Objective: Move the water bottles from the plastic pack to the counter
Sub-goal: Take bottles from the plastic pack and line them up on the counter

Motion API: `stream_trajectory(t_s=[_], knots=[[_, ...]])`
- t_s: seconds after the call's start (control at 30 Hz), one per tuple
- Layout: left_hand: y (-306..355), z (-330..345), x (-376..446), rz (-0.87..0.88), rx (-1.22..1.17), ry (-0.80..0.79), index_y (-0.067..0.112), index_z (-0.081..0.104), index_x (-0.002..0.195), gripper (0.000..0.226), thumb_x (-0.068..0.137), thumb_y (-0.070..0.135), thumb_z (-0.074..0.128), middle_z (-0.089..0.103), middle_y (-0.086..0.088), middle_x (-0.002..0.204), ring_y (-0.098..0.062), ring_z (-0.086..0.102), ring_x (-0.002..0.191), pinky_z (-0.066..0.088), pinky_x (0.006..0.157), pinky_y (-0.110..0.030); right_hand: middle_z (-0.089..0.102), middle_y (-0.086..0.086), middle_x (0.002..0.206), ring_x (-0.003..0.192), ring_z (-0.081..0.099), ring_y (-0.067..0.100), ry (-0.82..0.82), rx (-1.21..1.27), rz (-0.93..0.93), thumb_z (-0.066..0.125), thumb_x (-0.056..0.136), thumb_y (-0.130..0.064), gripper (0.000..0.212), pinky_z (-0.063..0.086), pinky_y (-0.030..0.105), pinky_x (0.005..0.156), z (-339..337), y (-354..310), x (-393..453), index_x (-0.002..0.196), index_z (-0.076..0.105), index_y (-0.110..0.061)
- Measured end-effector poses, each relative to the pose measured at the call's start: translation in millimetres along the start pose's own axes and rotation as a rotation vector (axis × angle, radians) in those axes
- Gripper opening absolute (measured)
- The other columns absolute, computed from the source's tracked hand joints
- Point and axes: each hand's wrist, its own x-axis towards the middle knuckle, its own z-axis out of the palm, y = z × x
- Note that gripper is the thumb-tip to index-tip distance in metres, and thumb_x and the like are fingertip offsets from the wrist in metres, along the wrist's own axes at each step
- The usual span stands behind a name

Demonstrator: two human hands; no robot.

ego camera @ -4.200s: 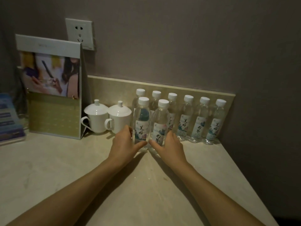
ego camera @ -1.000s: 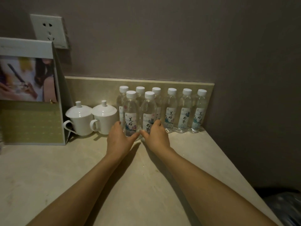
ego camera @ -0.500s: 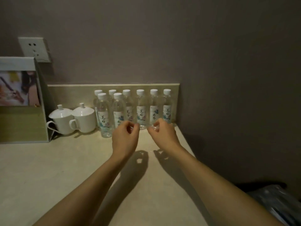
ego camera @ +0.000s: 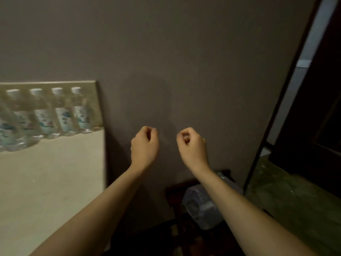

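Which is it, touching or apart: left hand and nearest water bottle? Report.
Apart. Head view: bare wall shows between the left hand and the nearest water bottle.

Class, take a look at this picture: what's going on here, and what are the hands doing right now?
A person appears partway through unloading bottled water. Several water bottles stand in a row at the back of the counter. Both hands are empty: the left hand and right hand hover past the counter's right edge, in front of the wall, fingers curled. The plastic pack lies lower down, beneath the right forearm, probably the next stop.
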Motion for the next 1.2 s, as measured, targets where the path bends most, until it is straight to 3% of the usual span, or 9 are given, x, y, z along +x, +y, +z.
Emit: stream_trajectory(t_s=[0.17, 0.3, 0.43, 0.53, 0.67, 0.83, 0.93, 1.1, 1.2], knots=[[13, 94, -18, -0.047, -0.007, -0.165, 0.020, 0.063, 0.103, 0.025, 0.098, 0.037, 0.046, 0.069, -0.001, 0.091, -0.023, 0.068, 0.087, 0.057, 0.085, -0.048, 0.055, -0.015, 0.059, 0.059, 0.053, 0.006, 0.095, -0.041, 0.061, 0.059, 0.089, -0.021, 0.012, 0.032, 0.017, 0.052, -55, 64, 15, 0.079, 0.057, -0.024], [8, 170, -18, -0.148, -0.016, -0.268, 0.018, 0.064, 0.104, 0.029, 0.096, 0.039, 0.046, 0.070, -0.005, 0.099, -0.029, 0.068, 0.096, 0.055, 0.090, -0.048, 0.058, -0.013, 0.060, 0.060, 0.055, 0.002, 0.085, -0.096, 0.166, 0.059, 0.090, -0.023, 0.010, 0.036, 0.009, 0.050, -88, 129, 27, 0.080, 0.057, -0.024], [-7, 261, -17, -0.201, -0.030, -0.365, 0.018, 0.065, 0.098, 0.027, 0.094, 0.038, 0.047, 0.071, -0.005, 0.094, -0.028, 0.068, 0.091, 0.055, 0.087, -0.047, 0.065, -0.004, 0.068, 0.072, 0.066, 0.023, 0.078, -0.139, 0.304, 0.060, 0.089, -0.020, 0.006, 0.052, 0.034, 0.068, -124, 207, 53, 0.084, 0.062, -0.017], [-33, 329, -22, -0.270, 0.008, -0.437, 0.017, 0.063, 0.087, 0.025, 0.095, 0.036, 0.048, 0.070, -0.006, 0.087, -0.027, 0.068, 0.086, 0.055, 0.082, -0.041, 0.068, 0.001, 0.073, 0.076, 0.067, 0.028, 0.036, -0.167, 0.422, 0.060, 0.089, -0.018, 0.004, 0.055, 0.041, 0.072, -146, 268, 75, 0.086, 0.062, -0.017], [-64, 396, -25, -0.381, 0.038, -0.486, 0.016, 0.056, 0.072, 0.030, 0.097, 0.030, 0.048, 0.068, -0.010, 0.078, -0.029, 0.067, 0.079, 0.055, 0.075, -0.041, 0.068, 0.004, 0.076, 0.078, 0.067, 0.025, -0.096, -0.181, 0.566, 0.058, 0.091, -0.019, 0.007, 0.057, 0.049, 0.076, -162, 339, 100, 0.085, 0.059, -0.021], [-99, 446, -26, -0.505, 0.064, -0.491, 0.008, 0.064, 0.083, 0.028, 0.098, 0.026, 0.047, 0.069, -0.010, 0.081, -0.027, 0.067, 0.080, 0.057, 0.078, -0.041, 0.069, 0.007, 0.085, 0.083, 0.068, 0.029, -0.295, -0.166, 0.681, 0.058, 0.092, -0.024, 0.015, 0.057, 0.050, 0.080, -156, 397, 121, 0.077, 0.056, -0.027], [-125, 466, -27, -0.559, 0.120, -0.479, 0.012, 0.053, 0.065, 0.035, 0.098, 0.021, 0.047, 0.063, -0.011, 0.068, -0.029, 0.062, 0.070, 0.052, 0.070, -0.040, 0.069, 0.008, 0.083, 0.080, 0.069, 0.028, -0.403, -0.144, 0.724, 0.057, 0.092, -0.021, 0.017, 0.058, 0.047, 0.078, -141, 428, 127, 0.076, 0.057, -0.026], [-167, 490, -25, -0.710, 0.158, -0.514, 0.006, 0.058, 0.071, 0.031, 0.098, 0.016, 0.046, 0.069, -0.020, 0.077, -0.030, 0.064, 0.071, 0.055, 0.070, -0.043, 0.065, 0.029, 0.094, 0.088, 0.065, 0.041, -0.695, -0.123, 0.760, 0.052, 0.092, -0.014, 0.024, 0.055, 0.046, 0.075, -103, 483, 132, 0.092, 0.060, 0.008], [-190, 498, -29, -0.801, 0.195, -0.507, 0.001, 0.061, 0.074, 0.028, 0.096, 0.013, 0.047, 0.065, -0.026, 0.077, -0.026, 0.058, 0.069, 0.047, 0.064, -0.036, 0.064, 0.021, 0.087, 0.081, 0.064, 0.030, -0.864, -0.115, 0.781, 0.051, 0.092, -0.013, 0.024, 0.053, 0.041, 0.075, -83, 510, 122, 0.096, 0.062, 0.007]])
